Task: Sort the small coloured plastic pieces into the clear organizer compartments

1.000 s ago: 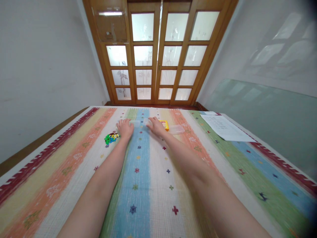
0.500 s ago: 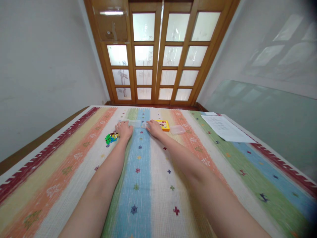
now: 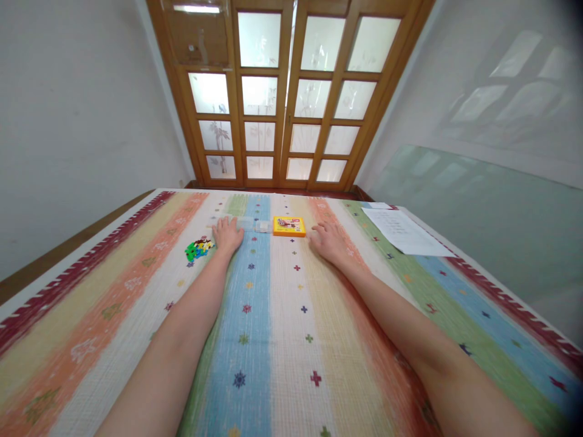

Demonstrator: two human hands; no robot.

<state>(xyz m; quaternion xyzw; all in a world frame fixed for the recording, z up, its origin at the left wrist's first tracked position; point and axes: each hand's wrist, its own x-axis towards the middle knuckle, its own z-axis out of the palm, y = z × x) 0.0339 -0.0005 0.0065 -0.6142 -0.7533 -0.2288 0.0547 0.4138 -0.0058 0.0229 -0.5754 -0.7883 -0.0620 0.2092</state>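
My left hand [image 3: 228, 235] rests on the cloth at the left end of a clear plastic container [image 3: 246, 223], fingers spread and touching or nearly touching it. Beside that hand, on its left, lies a small pile of green, blue, yellow and dark building bricks [image 3: 198, 249]. A smaller clear plastic piece [image 3: 263, 226] sits between the container and a yellow box [image 3: 289, 226] with a picture on top. Just right of the yellow box is my right hand [image 3: 328, 241], low over the cloth with its fingers apart. Whatever lies under its palm is hidden.
A striped, patterned cloth [image 3: 282, 315] covers the table. White printed sheets [image 3: 405, 232] lie at the right. Beyond the far edge stand wooden doors with glass panes [image 3: 259, 142]. A pale glass-like panel [image 3: 492, 212] leans along the right wall.
My right hand has moved right, from the small clear piece to beyond the yellow box, now covering where a clear lid lay. My left hand stays by the container. The view has shifted slightly.
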